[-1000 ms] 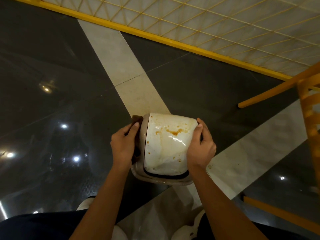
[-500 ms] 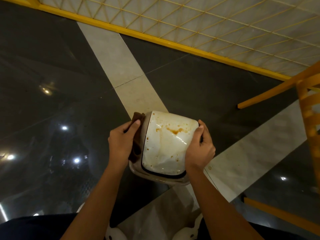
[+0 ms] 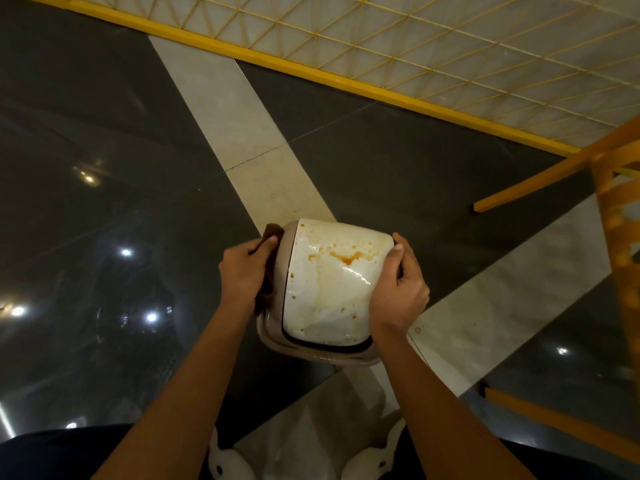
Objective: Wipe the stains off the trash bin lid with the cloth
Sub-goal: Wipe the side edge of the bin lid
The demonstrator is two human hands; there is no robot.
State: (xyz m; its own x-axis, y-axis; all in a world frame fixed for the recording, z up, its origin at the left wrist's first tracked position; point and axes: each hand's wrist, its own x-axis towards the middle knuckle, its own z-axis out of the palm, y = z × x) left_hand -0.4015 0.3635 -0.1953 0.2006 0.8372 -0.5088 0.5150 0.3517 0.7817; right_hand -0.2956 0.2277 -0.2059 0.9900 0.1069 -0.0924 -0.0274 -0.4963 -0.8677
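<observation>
head | left hand (image 3: pixel 242 275) grips cloth (image 3: pixel 271 233) | right hand (image 3: pixel 398 292) grips stained lid (image 3: pixel 329 289)

Open floor (image 3: pixel 104 168) left and ahead; orange chair (image 3: pixel 616 237) crowds the right.

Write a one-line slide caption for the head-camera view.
Both hands hold a stained white trash bin lid above the floor, the left hand pressing a brown cloth against its side.

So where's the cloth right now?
The brown cloth is at centre frame, pinched by the left hand against the left edge of the trash bin lid, off the stains.
</observation>
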